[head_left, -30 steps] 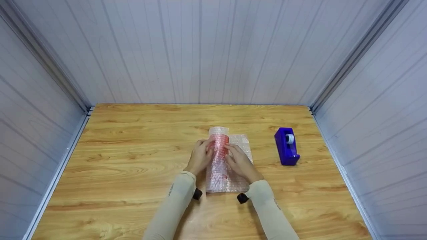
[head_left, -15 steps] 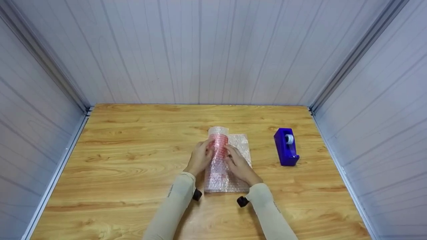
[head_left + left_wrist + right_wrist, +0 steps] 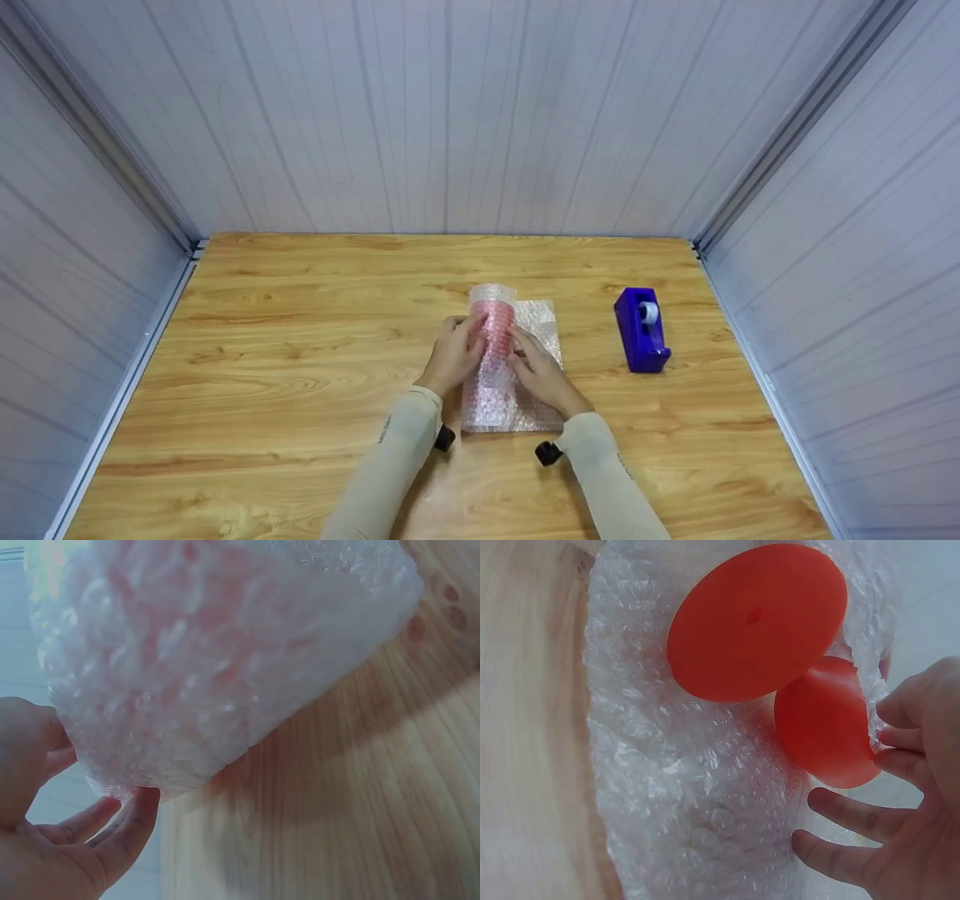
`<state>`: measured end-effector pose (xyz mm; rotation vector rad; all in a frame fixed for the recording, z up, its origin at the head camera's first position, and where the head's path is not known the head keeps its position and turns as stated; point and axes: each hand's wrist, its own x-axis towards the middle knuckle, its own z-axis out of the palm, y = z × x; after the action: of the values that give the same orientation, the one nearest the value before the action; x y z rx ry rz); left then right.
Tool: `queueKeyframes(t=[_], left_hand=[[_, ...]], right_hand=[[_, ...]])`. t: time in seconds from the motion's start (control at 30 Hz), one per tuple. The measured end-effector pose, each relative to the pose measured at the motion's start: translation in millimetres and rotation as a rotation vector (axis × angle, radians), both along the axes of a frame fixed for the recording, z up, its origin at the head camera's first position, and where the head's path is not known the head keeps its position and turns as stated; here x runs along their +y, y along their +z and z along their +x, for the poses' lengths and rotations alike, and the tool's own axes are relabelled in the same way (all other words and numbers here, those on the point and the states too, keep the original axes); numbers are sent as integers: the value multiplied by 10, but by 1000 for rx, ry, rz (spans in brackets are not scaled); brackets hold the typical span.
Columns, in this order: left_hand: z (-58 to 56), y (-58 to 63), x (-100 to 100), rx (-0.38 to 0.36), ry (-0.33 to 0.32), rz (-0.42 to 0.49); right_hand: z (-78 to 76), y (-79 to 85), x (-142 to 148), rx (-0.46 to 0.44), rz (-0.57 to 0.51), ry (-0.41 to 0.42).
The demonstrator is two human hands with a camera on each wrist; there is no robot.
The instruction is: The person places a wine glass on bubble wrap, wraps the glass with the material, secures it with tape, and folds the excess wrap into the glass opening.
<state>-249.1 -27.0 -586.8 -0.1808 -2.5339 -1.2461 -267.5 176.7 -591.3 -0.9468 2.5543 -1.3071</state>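
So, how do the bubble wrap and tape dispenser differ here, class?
The bubble wrap is see-through; the tape dispenser is opaque blue. The bubble wrap is partly rolled over a red object; the tape dispenser stands apart. The left hand and right hand touch the bubble wrap, not the tape dispenser. Both are on the table.

One bubble-wrap sheet (image 3: 494,379), one tape dispenser (image 3: 640,334)

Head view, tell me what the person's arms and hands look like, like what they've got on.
The left sleeve and right sleeve are plain cream, wrist-length, with small dark markings too small to read. A small black block sits at each wrist. The left hand and right hand wear no gloves.
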Motion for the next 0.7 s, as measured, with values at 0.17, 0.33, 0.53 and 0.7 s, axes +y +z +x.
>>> queueKeyframes(t=[0.17,0.33,0.53,0.7], left_hand=[[-8,14,13,-2,-14,-18],[-6,15,23,22,-24,-36],[0,10,33,43,-5,-24],[2,10,34,41,-7,-14]], right_hand=[[-13,-4,14,13,-8,-3],[-18,10,29,-30,-10,-23],[-9,24,45,-105,-16,-62],[-9,12,55,-109,-24,-72]])
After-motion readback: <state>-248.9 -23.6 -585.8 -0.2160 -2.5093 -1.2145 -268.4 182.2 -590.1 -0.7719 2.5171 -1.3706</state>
